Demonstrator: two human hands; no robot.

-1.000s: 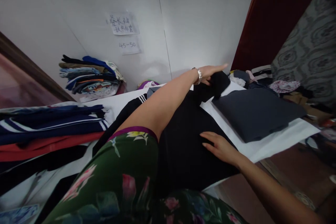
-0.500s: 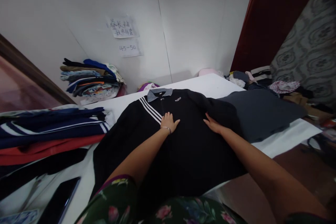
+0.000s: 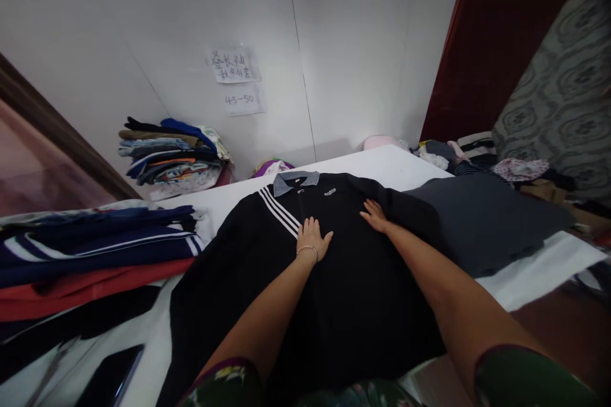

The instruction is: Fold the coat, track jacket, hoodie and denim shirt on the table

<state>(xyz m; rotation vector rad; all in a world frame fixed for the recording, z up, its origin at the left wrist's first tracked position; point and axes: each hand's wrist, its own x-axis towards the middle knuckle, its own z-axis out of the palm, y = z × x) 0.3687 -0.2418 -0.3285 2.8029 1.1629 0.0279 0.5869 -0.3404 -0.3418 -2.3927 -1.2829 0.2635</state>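
Note:
A black polo shirt [image 3: 334,280] with a grey collar and white shoulder stripes lies spread flat on the white table [image 3: 396,162]. My left hand [image 3: 312,236] rests open on the shirt's chest, just below the stripes, with a bracelet on the wrist. On the shirt's right chest my right hand [image 3: 375,215] lies flat with fingers stretched out. Neither hand holds anything.
A folded dark grey garment [image 3: 487,216] lies to the right of the shirt. Folded navy, striped and red clothes [image 3: 95,248] are stacked at the left. Another clothes pile [image 3: 172,152] sits against the wall under paper notes. A dark phone [image 3: 112,375] lies near the table's front left.
A second ago my left hand reached far right with a black sleeve. Now both hands lie flat on the shirt's chest, and the right hand has slid up a little.

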